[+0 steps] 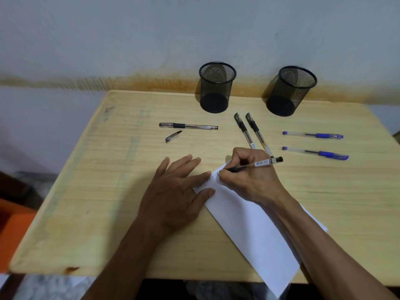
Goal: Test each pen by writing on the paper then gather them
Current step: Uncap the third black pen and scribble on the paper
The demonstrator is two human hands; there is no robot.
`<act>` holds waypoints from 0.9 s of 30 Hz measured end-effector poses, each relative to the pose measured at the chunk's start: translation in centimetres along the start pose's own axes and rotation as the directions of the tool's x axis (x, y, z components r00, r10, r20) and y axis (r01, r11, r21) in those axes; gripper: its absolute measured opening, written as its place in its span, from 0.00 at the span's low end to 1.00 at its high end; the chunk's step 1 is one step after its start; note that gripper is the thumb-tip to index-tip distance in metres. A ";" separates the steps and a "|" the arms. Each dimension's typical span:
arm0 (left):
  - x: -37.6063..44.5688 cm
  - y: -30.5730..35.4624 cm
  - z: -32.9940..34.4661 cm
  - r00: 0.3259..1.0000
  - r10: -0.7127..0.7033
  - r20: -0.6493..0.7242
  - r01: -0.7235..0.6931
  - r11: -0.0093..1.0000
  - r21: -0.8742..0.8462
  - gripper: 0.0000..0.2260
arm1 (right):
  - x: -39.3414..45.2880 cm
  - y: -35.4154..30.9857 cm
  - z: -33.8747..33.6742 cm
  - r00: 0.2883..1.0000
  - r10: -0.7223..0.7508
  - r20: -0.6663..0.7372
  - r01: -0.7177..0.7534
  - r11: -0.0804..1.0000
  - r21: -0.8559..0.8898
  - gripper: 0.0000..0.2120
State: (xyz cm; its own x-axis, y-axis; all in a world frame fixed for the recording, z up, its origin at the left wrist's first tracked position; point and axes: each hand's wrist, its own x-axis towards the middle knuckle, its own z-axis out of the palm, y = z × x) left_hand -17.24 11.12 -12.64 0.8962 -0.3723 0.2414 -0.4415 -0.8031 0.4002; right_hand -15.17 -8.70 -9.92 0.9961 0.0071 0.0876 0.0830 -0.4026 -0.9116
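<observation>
Paper [249,219] juts off the worktop [91,191], pinned flat by the left hand [173,191]; right hand [249,176] grip clamps a black pen [255,165], tip leftward on the sheet, barrel trailing right.

Plain home study corner, wooden desk [108,169], stained wall [129,50], mesh pen cups [217,87]

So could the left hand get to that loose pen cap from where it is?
Probably yes. The left hand lies flat on the paper, holding nothing, and only bare table lies between it and the loose cap.
</observation>
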 end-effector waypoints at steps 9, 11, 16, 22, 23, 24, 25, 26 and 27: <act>0.0 0.0 -0.1 1.000 -0.007 0.017 0.007 1.000 0.011 0.21 | 0.0 0.1 0.0 0.999 0.028 -0.016 -0.027 0.999 0.020 0.08; 0.0 0.0 -0.1 1.000 -0.010 0.018 0.010 1.000 0.008 0.22 | 0.0 0.1 0.0 1.000 0.020 -0.009 -0.020 1.000 0.020 0.09; 0.0 0.0 0.0 1.000 -0.009 0.012 0.008 1.000 0.011 0.21 | -0.2 0.3 -0.1 0.999 0.022 -0.029 -0.021 0.999 0.034 0.11; -0.1 0.0 0.0 1.000 -0.011 0.003 0.011 1.000 0.001 0.21 | -0.1 0.5 0.0 0.999 0.006 -0.037 -0.004 0.999 0.042 0.10; -0.1 0.0 0.0 1.000 -0.012 0.003 0.012 1.000 0.000 0.21 | -0.1 0.5 0.0 0.999 0.013 -0.034 -0.010 0.997 0.078 0.10; -0.1 0.0 0.0 1.000 -0.014 0.004 0.014 1.000 0.002 0.21 | 0.0 0.6 0.0 0.999 0.019 -0.032 -0.016 0.994 0.104 0.11; 0.0 0.0 0.0 1.000 -0.015 0.006 0.015 1.000 0.004 0.21 | 0.0 0.7 0.0 0.999 0.021 -0.029 -0.018 0.993 0.113 0.11; 0.0 0.0 0.0 1.000 -0.016 0.006 0.016 1.000 0.003 0.21 | 0.1 0.8 0.0 0.999 0.022 -0.025 -0.019 0.993 0.114 0.11; 0.0 -0.1 0.1 1.000 -0.016 0.005 0.016 1.000 0.000 0.21 | 0.1 0.8 0.0 1.000 0.021 -0.022 -0.019 0.993 0.117 0.11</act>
State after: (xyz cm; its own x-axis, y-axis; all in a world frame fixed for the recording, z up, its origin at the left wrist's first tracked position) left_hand -17.25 11.15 -12.74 0.9033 -0.3621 0.2302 -0.4272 -0.8089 0.4039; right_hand -15.05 -9.00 -10.71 0.9968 -0.0212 0.0769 0.0673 -0.2926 -0.9539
